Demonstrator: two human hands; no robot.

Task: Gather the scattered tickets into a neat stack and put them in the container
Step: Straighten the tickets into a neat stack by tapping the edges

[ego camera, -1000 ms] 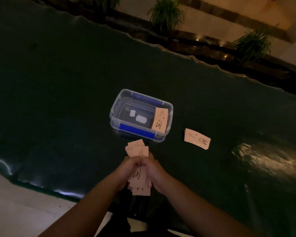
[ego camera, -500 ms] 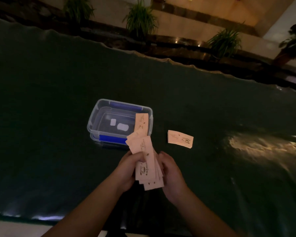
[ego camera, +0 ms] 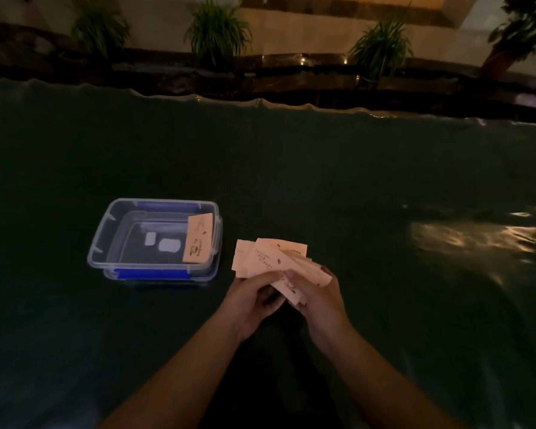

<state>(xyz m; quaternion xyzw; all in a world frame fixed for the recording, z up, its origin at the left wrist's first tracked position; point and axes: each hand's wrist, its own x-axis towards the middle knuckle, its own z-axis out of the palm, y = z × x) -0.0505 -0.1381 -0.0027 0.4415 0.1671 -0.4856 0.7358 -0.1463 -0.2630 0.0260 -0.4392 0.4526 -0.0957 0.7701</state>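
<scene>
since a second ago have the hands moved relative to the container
Yes. The hands and their tickets went from just in front of the container to its right.

fanned tickets [ego camera: 270, 258] in both hands, left hand [ego camera: 254, 297] and right hand [ego camera: 317, 300], beside clear container [ego camera: 106, 243]

My two hands meet in front of me over the table [ego camera: 322, 181], my left hand [ego camera: 254, 300] touching my right hand [ego camera: 317, 300], with a fanned bunch of tickets [ego camera: 268, 258] between them, spreading away from me. To the left of the tickets, just beside them, the container [ego camera: 106, 239] sits on the table. One ticket [ego camera: 198, 238] leans inside it against its right wall. Behind the table's far edge stand potted plants [ego camera: 217, 29] in a row.
</scene>
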